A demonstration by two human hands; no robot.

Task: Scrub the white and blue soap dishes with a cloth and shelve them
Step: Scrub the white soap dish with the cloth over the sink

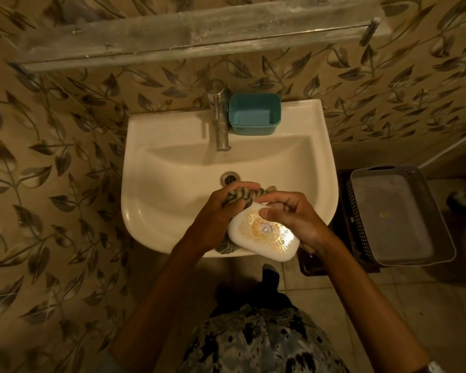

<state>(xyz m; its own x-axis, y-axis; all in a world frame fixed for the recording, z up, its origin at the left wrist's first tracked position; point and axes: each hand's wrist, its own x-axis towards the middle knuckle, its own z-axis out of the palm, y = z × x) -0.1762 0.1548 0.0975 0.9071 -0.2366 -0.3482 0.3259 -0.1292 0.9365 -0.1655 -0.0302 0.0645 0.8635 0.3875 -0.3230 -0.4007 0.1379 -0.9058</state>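
The white soap dish [264, 235], with a gold pattern on its upper face, is held over the front rim of the sink [172, 130]. My right hand [296, 214] grips its right side, thumb on top. My left hand [221, 208] grips a striped cloth [242, 193] bunched against the dish's left and far edge; part of the cloth shows under the dish. The blue soap dish [253, 114] stands empty on the sink's back ledge, right of the tap [219, 117].
A long glass shelf [189, 39] spans the wall above the sink. A grey plastic basket [398, 211] sits on a dark crate to the right on the floor. The drain [229, 179] lies just beyond my hands. Leaf-patterned tiles cover the wall.
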